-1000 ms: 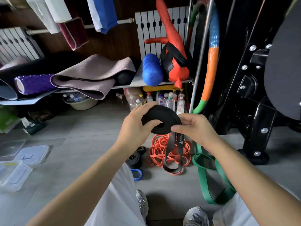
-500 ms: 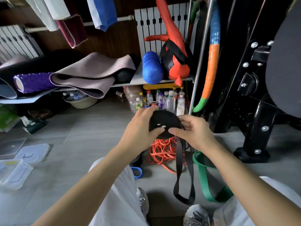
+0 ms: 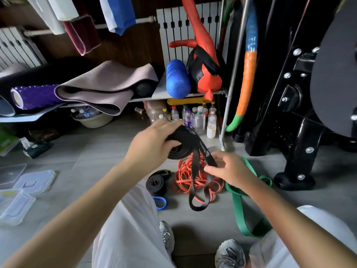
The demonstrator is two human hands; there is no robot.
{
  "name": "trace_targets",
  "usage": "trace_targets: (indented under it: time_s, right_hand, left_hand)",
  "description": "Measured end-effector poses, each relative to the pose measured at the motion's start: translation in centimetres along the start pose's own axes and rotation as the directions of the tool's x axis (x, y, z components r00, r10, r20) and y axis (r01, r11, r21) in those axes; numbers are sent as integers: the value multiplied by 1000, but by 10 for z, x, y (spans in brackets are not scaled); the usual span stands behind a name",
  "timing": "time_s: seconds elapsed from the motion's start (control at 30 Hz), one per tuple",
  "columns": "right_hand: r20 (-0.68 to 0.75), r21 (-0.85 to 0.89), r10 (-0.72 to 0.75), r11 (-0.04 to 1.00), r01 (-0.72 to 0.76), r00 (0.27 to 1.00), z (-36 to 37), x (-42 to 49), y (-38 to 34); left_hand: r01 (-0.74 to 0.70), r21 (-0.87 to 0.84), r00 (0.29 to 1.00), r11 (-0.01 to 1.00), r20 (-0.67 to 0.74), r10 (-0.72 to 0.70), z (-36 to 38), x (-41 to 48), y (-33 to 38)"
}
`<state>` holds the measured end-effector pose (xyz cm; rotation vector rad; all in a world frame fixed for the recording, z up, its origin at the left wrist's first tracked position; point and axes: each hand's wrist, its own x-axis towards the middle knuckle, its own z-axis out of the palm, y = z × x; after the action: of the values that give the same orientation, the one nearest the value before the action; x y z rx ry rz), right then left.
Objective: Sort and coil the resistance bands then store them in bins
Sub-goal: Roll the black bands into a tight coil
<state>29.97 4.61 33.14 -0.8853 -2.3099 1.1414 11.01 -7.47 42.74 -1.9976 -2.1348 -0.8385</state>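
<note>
My left hand (image 3: 152,144) grips a partly wound coil of black resistance band (image 3: 183,144) above the floor. My right hand (image 3: 229,169) pinches the band's loose strands just below the coil, and the free loop hangs down in front of my knees. On the floor under it lie a heap of orange bands (image 3: 195,178), a coiled black band (image 3: 156,183), a small blue band (image 3: 160,203) and a wide green band (image 3: 245,209) running under my right forearm.
Clear plastic bins and lids (image 3: 17,192) lie on the floor at the left. A low shelf holds yoga mats (image 3: 102,88), a blue roller (image 3: 177,82) and a red bag. Bottles (image 3: 197,120) stand beneath it. A black gym machine (image 3: 301,120) stands at the right.
The coil has tilted and loosened in my left hand. My right hand has dropped from the coil's edge to the hanging strands below it, to the right.
</note>
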Motion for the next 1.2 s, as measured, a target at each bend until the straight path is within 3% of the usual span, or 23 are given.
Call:
trace_targets:
  time_s: [0.13, 0.23, 0.4, 0.57, 0.63, 0.7, 0.73, 0.8, 0.87, 0.97, 1.07, 1.13, 1.2]
  right_hand:
    - [-16, -132, 180, 975, -181, 983, 19, -8, 42]
    - [-63, -137, 313, 938, -319, 948, 42, -20, 76]
    - [-126, 132, 514, 857, -499, 849, 67, -41, 111]
    - [-84, 236, 615, 776, -584, 784, 62, -53, 124]
    - [-1, 469, 655, 668, -578, 756, 55, -51, 122]
    - [129, 766, 659, 408, -497, 741, 47, -49, 116]
    - [165, 857, 659, 272, -438, 734, 42, -48, 115]
    - [186, 923, 672, 131, -362, 716, 34, -46, 117]
    - [181, 899, 695, 170, -404, 696, 30, -44, 123]
    - [93, 753, 693, 421, -506, 715, 31, -43, 131]
    - [36, 449, 670, 652, -611, 741, 32, -44, 131]
    - [34, 200, 657, 734, -649, 753, 33, -44, 131]
    - [47, 1, 589, 807, -590, 806, 36, -43, 128]
  left_hand:
    - [71, -69, 981, 995, -176, -82, -22, 11, -6]
    - [102, -112, 960, 988, -248, -128, -41, 20, -10]
    - [137, -29, 958, 990, -251, -140, -52, 24, -18]
    - [246, 80, 959, 966, -164, -231, -33, 18, -43]
    - [309, 119, 947, 944, -132, -293, -23, 15, -59]
    - [360, 127, 930, 924, -123, -346, -17, 12, -74]
    - [387, 119, 919, 914, -129, -373, -15, 11, -80]
    - [431, 123, 899, 894, -141, -414, -15, 9, -93]
    - [452, 154, 891, 879, -130, -435, -16, 7, -103]
    - [446, 169, 895, 879, -110, -433, -14, 5, -106]
    - [398, 145, 917, 906, -89, -389, -11, 6, -98]
    - [347, 146, 938, 926, -55, -343, -9, 8, -87]
    - [273, 171, 961, 947, 6, -278, -6, 9, -73]
